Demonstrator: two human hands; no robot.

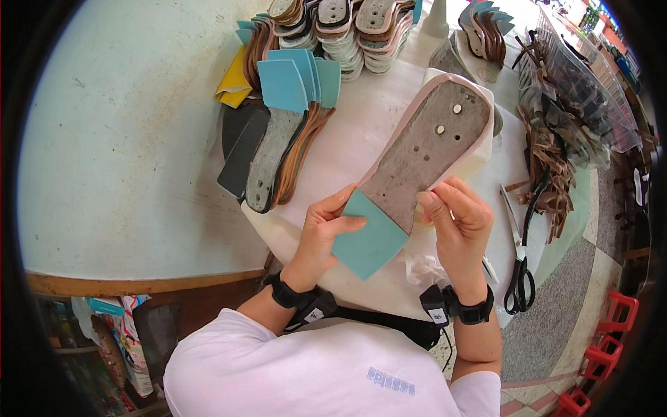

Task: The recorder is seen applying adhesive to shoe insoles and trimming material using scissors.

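Note:
A shoe insole point(410, 156) is held up over the white table in front of me. Its grey sole has a few small holes and two white dots, a pale pink lining wraps its edge, and a teal square piece point(372, 240) covers one end. My left hand point(330, 226) grips that teal end, thumb on top and fingers beneath. My right hand point(458, 215) pinches the pink edge on the right side between thumb and fingers. Whatever the fingertips do under the insole is hidden.
At the left lie stacked insoles with blue ends point(281, 83); more insole piles point(347, 35) stand at the back. Black-handled scissors point(520, 278) and brown strip scraps point(545, 156) lie at the right, by a clear plastic basket point(590, 76). Red stools point(618, 313) stand on the floor.

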